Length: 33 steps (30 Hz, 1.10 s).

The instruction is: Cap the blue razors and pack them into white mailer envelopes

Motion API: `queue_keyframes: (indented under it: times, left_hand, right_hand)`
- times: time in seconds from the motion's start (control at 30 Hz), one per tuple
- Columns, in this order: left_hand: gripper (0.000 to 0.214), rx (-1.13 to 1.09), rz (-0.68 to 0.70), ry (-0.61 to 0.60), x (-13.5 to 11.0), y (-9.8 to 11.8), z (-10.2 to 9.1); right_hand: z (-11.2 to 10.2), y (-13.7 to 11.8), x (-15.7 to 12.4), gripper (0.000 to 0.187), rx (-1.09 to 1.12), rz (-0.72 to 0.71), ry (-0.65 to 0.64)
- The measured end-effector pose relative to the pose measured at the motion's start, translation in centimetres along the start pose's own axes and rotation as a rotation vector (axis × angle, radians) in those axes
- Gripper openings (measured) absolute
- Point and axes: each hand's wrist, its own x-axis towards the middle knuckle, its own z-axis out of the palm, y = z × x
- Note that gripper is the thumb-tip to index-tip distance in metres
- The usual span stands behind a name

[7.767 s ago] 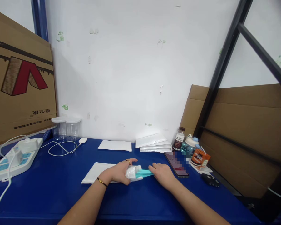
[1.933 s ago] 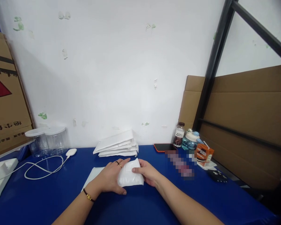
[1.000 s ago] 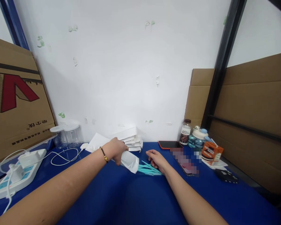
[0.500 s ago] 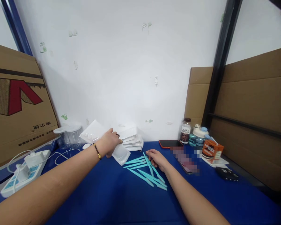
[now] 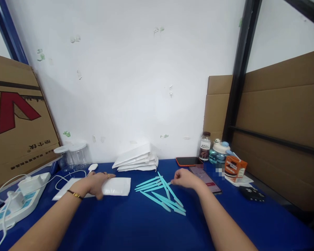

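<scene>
Left hand (image 5: 96,184), fingers spread, lies across white pouch (image 5: 117,187), long axis nine-to-three; grip cannot be told. At its three o'clock, teal sticks (image 5: 155,201) cross, axes eight-to-two and ten-to-four. Right hand (image 5: 184,178), fingertips together, meets one's two-o'clock end; hold unclear.

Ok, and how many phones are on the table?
2. The orange-edged phone lies at the back, left of the bottle; the lit phone lies nearer, just right of the right hand. I see no others.
</scene>
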Motion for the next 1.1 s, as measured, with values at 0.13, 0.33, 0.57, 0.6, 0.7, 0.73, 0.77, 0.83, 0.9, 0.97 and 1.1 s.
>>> queue_keyframes:
  times: [0.13,0.33,0.57,0.6,0.7,0.73,0.77,0.83,0.9,0.97,1.1]
  left_hand:
    - [0.107,-0.092,0.011,0.119,0.6,2.9,1.8]
    - [0.126,-0.280,0.454,0.155,5.2,12.1,3.9]
    - [0.097,-0.443,0.478,0.179,8.6,14.8,5.5]
    - [0.089,-0.466,0.489,0.195,8.5,14.8,5.6]
    - [0.067,-0.508,0.519,0.224,8.0,15.1,5.9]
    - [0.061,-0.512,0.522,0.239,7.9,15.2,6.0]
    - [0.056,-0.512,0.522,0.253,7.8,15.2,6.0]
    - [0.053,-0.497,0.521,0.280,7.7,15.1,5.9]
    - [0.051,-0.470,0.526,0.342,7.8,15.0,5.3]
    - [0.039,-0.408,0.539,0.461,8.3,14.9,4.4]
    - [0.024,-0.077,0.636,0.694,11.1,15.1,2.5]
  right_hand:
    - [0.6,-1.1,-1.2,0.013,-0.177,0.036,-0.209]
    - [1.7,-1.5,-0.8,0.018,-0.241,-0.197,-0.070]
    - [1.4,-1.2,-0.4,0.038,-0.139,-0.399,-0.127]
    - [1.1,-1.1,-0.5,0.060,-0.139,-0.399,-0.138]
    - [0.8,-0.6,-0.5,0.116,-0.168,-0.365,-0.262]
    - [1.0,-0.5,-0.5,0.121,-0.187,-0.350,-0.317]
    - [1.2,-0.3,-0.4,0.119,-0.205,-0.340,-0.364]
    - [1.8,-0.2,-0.1,0.109,-0.220,-0.344,-0.412]
    - [2.4,-0.4,0.1,0.097,-0.223,-0.360,-0.407]
    - [2.8,-0.5,0.2,0.090,-0.227,-0.369,-0.387]
    - [2.6,-0.4,0.3,0.089,-0.200,-0.383,-0.364]
